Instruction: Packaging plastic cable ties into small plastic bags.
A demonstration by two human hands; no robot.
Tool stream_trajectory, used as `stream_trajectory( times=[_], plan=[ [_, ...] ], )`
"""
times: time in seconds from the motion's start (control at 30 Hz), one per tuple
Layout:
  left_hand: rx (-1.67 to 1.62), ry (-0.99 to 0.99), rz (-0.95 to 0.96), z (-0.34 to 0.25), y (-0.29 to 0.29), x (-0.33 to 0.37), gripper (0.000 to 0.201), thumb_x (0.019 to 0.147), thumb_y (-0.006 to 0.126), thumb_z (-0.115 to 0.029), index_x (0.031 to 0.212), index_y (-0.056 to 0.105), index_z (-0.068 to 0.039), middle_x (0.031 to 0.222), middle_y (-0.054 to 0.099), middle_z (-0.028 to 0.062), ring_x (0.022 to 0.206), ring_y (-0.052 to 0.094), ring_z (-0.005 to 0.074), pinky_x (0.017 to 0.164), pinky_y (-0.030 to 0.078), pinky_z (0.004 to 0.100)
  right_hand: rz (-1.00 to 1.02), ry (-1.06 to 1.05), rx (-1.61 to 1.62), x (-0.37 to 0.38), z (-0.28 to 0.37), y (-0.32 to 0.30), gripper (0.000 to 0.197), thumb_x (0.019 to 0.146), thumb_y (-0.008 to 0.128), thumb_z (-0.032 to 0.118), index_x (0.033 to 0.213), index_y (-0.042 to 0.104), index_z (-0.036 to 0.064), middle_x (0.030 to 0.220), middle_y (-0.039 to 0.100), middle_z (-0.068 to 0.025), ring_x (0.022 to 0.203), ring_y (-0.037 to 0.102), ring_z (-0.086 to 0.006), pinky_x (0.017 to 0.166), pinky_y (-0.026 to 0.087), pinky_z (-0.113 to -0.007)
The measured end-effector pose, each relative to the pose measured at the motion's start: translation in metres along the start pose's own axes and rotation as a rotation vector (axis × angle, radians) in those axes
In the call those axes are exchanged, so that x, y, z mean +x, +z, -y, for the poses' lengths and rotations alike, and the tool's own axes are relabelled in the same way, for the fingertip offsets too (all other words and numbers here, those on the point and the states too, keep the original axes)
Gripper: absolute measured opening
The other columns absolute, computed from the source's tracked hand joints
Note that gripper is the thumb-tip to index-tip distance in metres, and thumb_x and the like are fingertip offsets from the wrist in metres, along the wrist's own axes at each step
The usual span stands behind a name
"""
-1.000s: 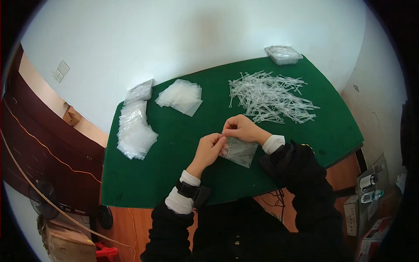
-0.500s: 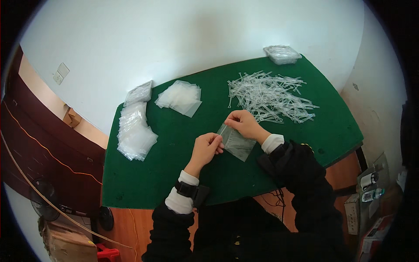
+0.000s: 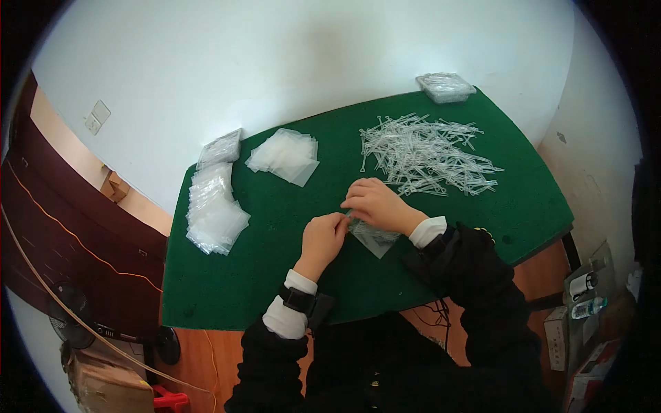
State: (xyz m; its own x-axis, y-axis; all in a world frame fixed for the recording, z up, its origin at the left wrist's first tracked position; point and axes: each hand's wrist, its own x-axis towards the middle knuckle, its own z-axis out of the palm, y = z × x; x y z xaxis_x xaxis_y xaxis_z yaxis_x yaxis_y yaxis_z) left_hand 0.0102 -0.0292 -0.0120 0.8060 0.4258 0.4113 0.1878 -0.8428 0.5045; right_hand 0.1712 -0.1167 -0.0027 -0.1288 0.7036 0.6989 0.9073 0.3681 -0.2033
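Note:
Both my hands meet over the front middle of a green-covered table (image 3: 282, 289). A small clear plastic bag (image 3: 377, 242) sticks out beneath my right hand (image 3: 382, 206), with thin clear pieces showing inside it. The fingers of my right hand are closed at the bag's upper edge. My left hand (image 3: 322, 242) pinches the corner beside them, its fingertips partly hidden. Just beyond the right hand spreads a loose heap of thin clear plastic sticks with small looped ends (image 3: 427, 155).
A pile of flat clear bags (image 3: 284, 155) lies at the back left. Overlapping plastic bags (image 3: 215, 224) line the left side, below a clear packet (image 3: 220, 148) at the wall. A clear tray of sticks (image 3: 446, 88) sits at the back right corner.
My right hand has shifted slightly left along the bag's top edge, its fingers now next to my left fingertips. The right hand covers more of the bag.

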Motion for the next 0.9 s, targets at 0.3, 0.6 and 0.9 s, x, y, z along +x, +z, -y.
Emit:
stream_trajectory(
  times=[0.3, 0.6, 0.9],
  plan=[
    [-0.056, 0.032, -0.007, 0.000, 0.002, 0.001, 0.016, 0.083, 0.055, -0.014, 0.081, 0.064, -0.001, 0.064, 0.061, 0.0094, 0.054, 0.059, 0.0202, 0.051, 0.045, 0.0290, 0.221, 0.030, -0.046, -0.003, -0.002, -0.004, 0.004, 0.072, 0.062, 0.018, 0.072, 0.062, 0.0141, 0.074, 0.055, 0.0022, 0.080, 0.051, -0.0188, 0.073, 0.038, -0.032],
    [-0.211, -0.136, 0.082, 0.005, -0.006, 0.002, 0.017, 0.084, 0.056, -0.014, 0.082, 0.064, 0.001, 0.062, 0.061, 0.0066, 0.054, 0.057, 0.0126, 0.051, 0.043, 0.0245, 0.146, 0.166, 0.057, -0.007, -0.015, -0.008, 0.006, 0.074, 0.062, 0.019, 0.071, 0.063, 0.0129, 0.071, 0.055, 0.0007, 0.078, 0.052, -0.0197, 0.072, 0.038, -0.033],
    [-0.213, -0.198, 0.088, 0.006, -0.012, 0.003, 0.019, 0.083, 0.058, -0.017, 0.082, 0.065, 0.001, 0.061, 0.061, 0.0054, 0.053, 0.055, 0.0104, 0.050, 0.042, 0.0239, 0.047, 0.421, 0.353, -0.009, -0.023, -0.007, 0.008, 0.076, 0.063, 0.012, 0.076, 0.064, 0.0039, 0.071, 0.059, -0.0048, 0.069, 0.055, -0.0186, 0.062, 0.042, -0.030]
  ],
)
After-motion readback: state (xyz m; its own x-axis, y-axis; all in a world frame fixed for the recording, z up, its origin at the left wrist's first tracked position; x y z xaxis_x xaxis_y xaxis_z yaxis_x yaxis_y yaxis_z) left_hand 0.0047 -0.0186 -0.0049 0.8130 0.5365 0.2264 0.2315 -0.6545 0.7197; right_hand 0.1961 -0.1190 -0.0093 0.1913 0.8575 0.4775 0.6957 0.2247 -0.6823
